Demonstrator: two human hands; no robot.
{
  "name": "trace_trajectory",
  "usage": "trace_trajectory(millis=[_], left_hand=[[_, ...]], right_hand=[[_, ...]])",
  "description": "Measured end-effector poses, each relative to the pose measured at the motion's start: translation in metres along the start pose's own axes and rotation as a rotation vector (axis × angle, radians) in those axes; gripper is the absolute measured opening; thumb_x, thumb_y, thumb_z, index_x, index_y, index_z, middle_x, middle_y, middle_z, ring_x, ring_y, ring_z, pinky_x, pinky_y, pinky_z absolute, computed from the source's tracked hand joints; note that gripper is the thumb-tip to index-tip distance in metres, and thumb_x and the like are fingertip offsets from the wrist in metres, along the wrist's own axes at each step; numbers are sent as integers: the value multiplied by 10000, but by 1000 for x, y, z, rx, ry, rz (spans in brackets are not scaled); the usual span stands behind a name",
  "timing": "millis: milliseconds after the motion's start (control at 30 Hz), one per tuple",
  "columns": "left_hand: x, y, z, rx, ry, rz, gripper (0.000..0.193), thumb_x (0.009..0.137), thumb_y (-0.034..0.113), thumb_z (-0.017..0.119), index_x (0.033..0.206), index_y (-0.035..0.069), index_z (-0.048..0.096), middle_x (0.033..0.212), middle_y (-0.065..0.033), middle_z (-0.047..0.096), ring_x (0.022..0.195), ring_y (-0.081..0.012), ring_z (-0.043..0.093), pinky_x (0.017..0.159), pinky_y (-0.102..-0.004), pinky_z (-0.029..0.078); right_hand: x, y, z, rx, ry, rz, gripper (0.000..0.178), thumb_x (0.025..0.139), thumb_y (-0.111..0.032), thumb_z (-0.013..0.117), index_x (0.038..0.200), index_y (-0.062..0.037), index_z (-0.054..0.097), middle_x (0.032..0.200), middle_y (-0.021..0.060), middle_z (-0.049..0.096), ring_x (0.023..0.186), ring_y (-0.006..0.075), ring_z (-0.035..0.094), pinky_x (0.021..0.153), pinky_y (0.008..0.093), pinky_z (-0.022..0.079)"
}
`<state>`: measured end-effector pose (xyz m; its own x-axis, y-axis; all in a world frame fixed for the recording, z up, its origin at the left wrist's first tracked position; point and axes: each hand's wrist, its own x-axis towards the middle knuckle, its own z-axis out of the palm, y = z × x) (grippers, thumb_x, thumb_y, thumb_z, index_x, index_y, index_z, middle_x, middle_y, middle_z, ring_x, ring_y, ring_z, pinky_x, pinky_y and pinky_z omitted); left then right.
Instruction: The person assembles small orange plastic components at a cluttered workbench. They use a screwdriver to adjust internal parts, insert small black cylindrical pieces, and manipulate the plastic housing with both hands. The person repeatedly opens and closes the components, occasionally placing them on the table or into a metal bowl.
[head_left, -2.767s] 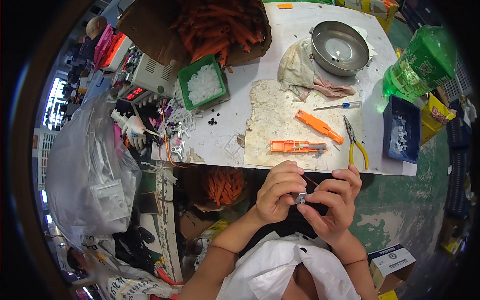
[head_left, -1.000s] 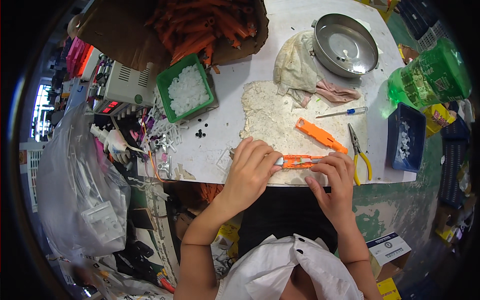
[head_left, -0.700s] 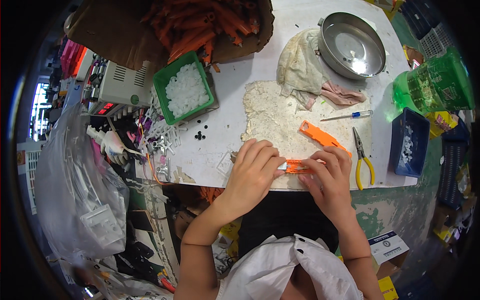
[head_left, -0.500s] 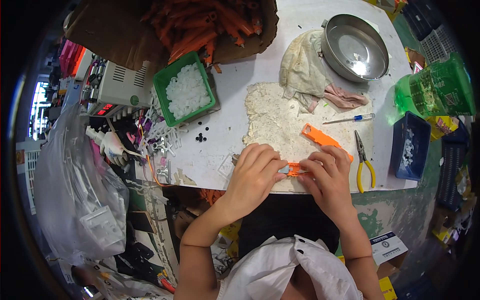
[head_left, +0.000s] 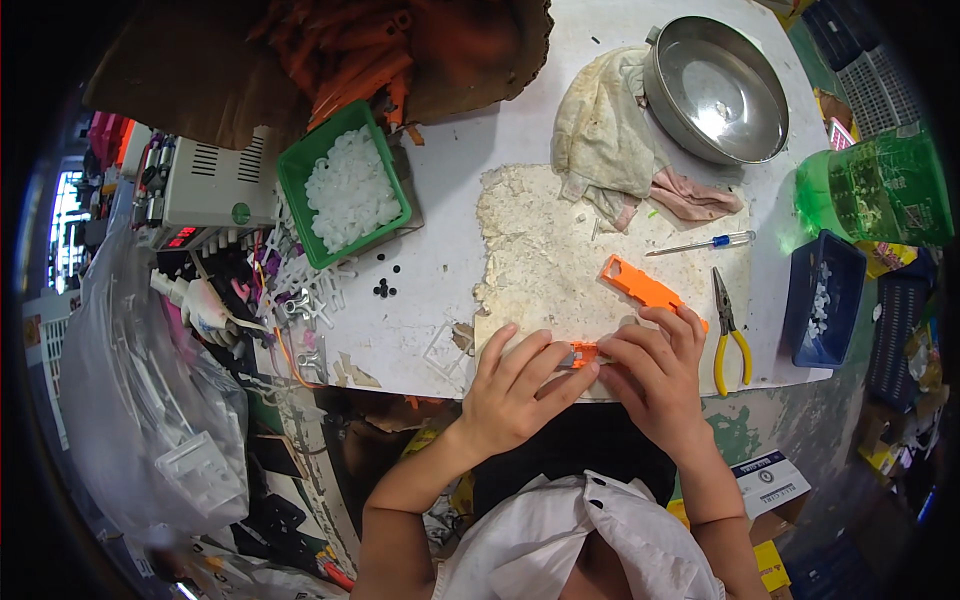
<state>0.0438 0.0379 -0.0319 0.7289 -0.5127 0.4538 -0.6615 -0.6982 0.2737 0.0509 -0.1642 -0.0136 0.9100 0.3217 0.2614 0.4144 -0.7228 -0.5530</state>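
Observation:
At the near edge of the table, my left hand (head_left: 518,392) and my right hand (head_left: 655,375) pinch a small orange plastic housing (head_left: 583,352) between them. A grey piece shows at its left end, by the left fingers; the fingers hide much of the rest. Just beyond my right hand lies a longer orange plastic shell (head_left: 640,283), its near end close to my knuckles. Pliers with yellow handles (head_left: 731,345) rest to the right of that hand. Farther off lies a screwdriver with a blue handle (head_left: 715,242).
A green tray (head_left: 297,180) of small white parts stands at left, near several black rings (head_left: 385,288). A cardboard box (head_left: 180,90) of orange parts is behind. A metal bowl (head_left: 715,90), a rag (head_left: 600,130), a green bottle (head_left: 880,190) and a blue bin (head_left: 835,335) occupy the right.
My left hand has turned and shifted slightly nearer to me, its fingers reaching toward the right fingers. The view has shifted a little. The orange housing stays between both hands.

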Motion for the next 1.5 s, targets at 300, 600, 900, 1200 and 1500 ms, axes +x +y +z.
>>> trace_trajectory(millis=[300,600,900,1200,1500], left_hand=[[-1,-2,-2,31,-82,-5,312,764,194,720,1071,240,694,1099,-15,566,1092,-215,502,982,-461,419],[0,-1,-1,12,-66,-4,291,796,188,694,1085,221,685,1130,-28,558,1094,-215,503,975,-470,427],[0,-3,0,-7,-29,27,339,851,192,613,1186,146,627,1136,-41,558,1101,-195,518,982,-474,432],[0,-1,-2,10,-98,-10,303,794,163,691,1090,228,680,1125,-28,548,1068,-205,507,973,-459,431],[-3,-1,0,8,-75,-16,346,858,211,625,1204,211,620,1148,-33,551,1096,-182,520,978,-458,444]], right_hand=[[-1,5,3,-2,16,-8,318,713,-196,763,1016,-154,677,1009,-27,617,1106,229,502,1044,496,248],[0,6,2,-9,-5,11,314,689,-199,776,990,-159,696,1001,-38,624,1105,242,494,1037,486,259],[1,6,2,-4,-2,7,314,703,-205,764,1003,-159,683,998,-40,622,1096,230,494,1021,484,250],[1,6,2,-9,0,8,317,700,-200,766,1003,-156,683,989,-39,625,1093,232,494,1020,484,247],[1,6,2,-8,1,8,326,692,-203,770,1003,-155,685,984,-36,623,1088,233,500,1020,482,251]])
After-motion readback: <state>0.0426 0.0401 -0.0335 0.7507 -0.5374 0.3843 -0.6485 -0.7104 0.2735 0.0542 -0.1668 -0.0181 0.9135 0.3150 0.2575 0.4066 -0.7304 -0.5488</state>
